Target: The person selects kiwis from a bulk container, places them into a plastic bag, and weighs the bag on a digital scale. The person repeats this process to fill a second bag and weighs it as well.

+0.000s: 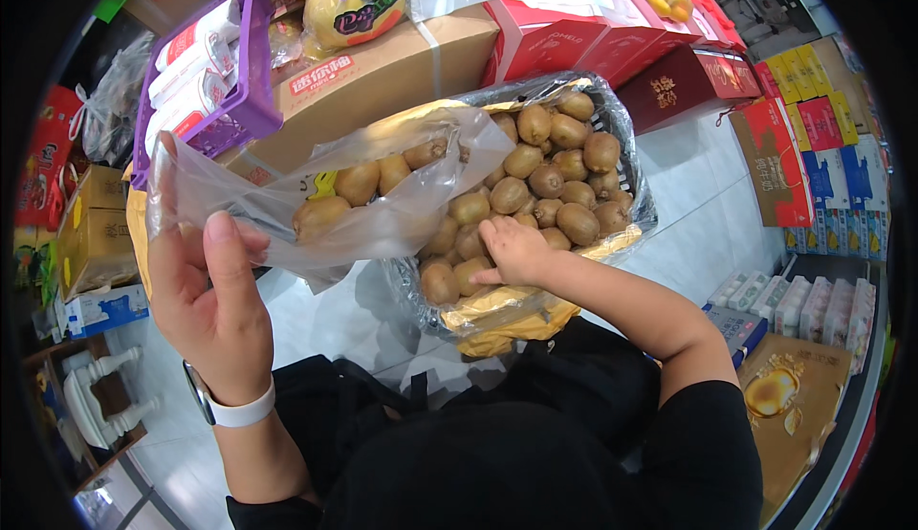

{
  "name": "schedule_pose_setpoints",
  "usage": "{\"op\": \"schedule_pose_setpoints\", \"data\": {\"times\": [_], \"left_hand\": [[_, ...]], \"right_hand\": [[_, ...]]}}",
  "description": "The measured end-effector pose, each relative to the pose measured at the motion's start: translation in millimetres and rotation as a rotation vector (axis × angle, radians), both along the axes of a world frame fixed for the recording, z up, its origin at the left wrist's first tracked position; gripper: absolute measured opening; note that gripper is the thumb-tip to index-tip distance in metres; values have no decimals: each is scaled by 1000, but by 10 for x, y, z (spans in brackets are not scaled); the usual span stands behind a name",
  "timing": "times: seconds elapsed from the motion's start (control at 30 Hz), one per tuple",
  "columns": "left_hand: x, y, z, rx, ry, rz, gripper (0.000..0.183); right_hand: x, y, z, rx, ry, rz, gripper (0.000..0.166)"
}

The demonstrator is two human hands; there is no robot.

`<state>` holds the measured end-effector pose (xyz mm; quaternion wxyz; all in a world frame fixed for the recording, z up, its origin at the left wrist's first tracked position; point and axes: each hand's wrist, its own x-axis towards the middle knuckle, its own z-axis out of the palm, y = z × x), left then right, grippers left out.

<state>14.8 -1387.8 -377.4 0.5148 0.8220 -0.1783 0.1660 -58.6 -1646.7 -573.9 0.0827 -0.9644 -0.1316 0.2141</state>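
Note:
A black plastic crate [635, 171], lined with clear film and yellow paper, holds many brown kiwifruit [546, 180]. My right hand [513, 251] rests on the kiwifruit near the crate's front side, its fingertips among them; whether it grips one cannot be told. At the left, my left hand [215, 279] holds up the rim of a clear plastic bag [387, 225], its fingers partly behind the film. Several kiwifruit [356, 183] show in and through the bag, which stretches from that hand over the crate's left part. A watch with a white band [245, 406] is on my left wrist.
Behind the crate stands a brown cardboard box [387, 63] with wrapped pomelos [355, 6] on it. A purple basket [251, 63] with white rolled packs is at upper left. Red cartons [545, 46] and a dark red box [685, 89] stand at the back right. Egg trays [796, 304] lie at right.

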Motion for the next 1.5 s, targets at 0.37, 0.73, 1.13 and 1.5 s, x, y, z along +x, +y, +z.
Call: {"op": "schedule_pose_setpoints", "data": {"times": [0.37, 0.73, 1.13, 1.5], "left_hand": [[19, 120, 53, -11, 18, 39, 40], [-36, 19, 207, -763, 472, -114, 43], [-33, 258, 257, -1072, 921, -392, 44], [-28, 212, 295, -850, 734, -261, 42]], "right_hand": [[34, -104, -23, 138, -37, 322, 54], [245, 146, 165, -204, 283, 250, 58], [889, 77, 1959, 262, 72, 65, 49], [1309, 11, 1644, 855, 85, -99, 38]]}}
